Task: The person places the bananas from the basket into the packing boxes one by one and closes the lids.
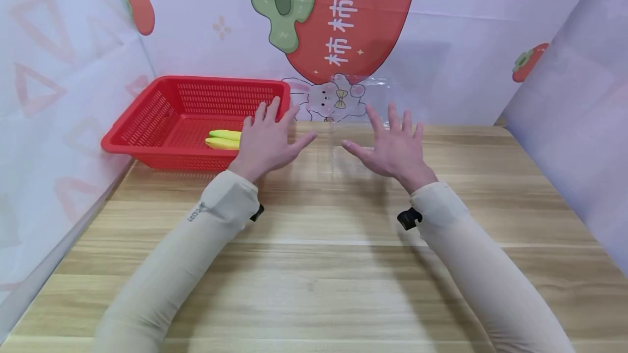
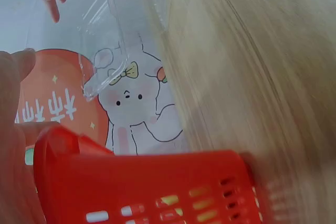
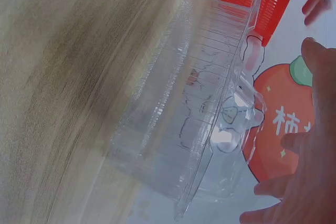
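Note:
My left hand (image 1: 267, 143), fingers spread and straight, hovers over the near right corner of a red plastic basket (image 1: 196, 159). Two yellow, green-tipped banana-like pieces (image 1: 223, 143) lie in the basket, partly hidden behind that hand. To the right, my right hand (image 1: 394, 148) is spread beside a clear plastic container (image 1: 350, 148) on the table, holding nothing. In the right wrist view the clear container (image 3: 178, 93) shows ribbed walls and a raised clear lid (image 3: 236, 129). Whether either hand touches anything is hard to tell.
The wood-grain table (image 1: 309, 282) extends toward me. A white printed cloth (image 1: 456, 70) with a persimmon and a rabbit hangs behind the basket and container. More white cloth borders the table at left (image 1: 54, 124) and right (image 1: 579, 97).

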